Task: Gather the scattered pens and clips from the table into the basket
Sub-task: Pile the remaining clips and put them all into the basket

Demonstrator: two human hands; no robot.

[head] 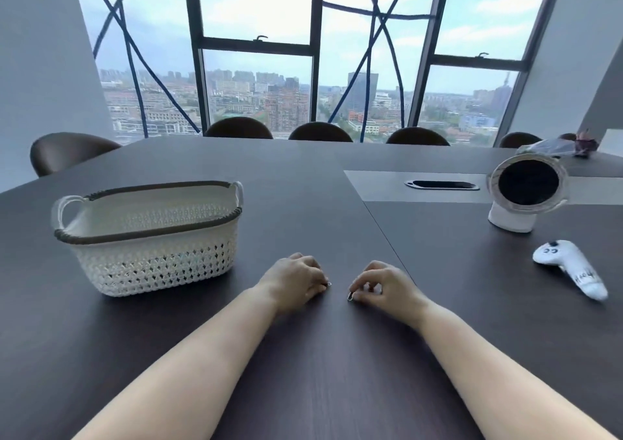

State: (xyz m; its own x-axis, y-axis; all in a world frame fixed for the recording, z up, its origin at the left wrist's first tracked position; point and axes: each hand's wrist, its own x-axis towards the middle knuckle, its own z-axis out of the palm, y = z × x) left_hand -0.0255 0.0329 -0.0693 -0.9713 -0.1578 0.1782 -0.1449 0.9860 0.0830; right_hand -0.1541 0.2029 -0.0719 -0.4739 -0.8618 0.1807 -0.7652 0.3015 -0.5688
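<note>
A white woven plastic basket (148,237) with a dark rim stands on the dark table (303,355), left of centre; its inside is hidden from here. Just right of it my left hand (296,279) rests on the table with curled fingers that pinch a small metal clip (328,283) at the fingertips. A short gap to the right, my right hand (381,284) pinches another small metal clip (350,296) between thumb and forefinger, low over the tabletop. No pens show.
A white round device (522,196) on a stand sits at the right, with a white handheld controller (569,267) in front of it. A cable slot (441,185) is set in the table's middle. Dark chairs (320,132) line the far edge below the windows.
</note>
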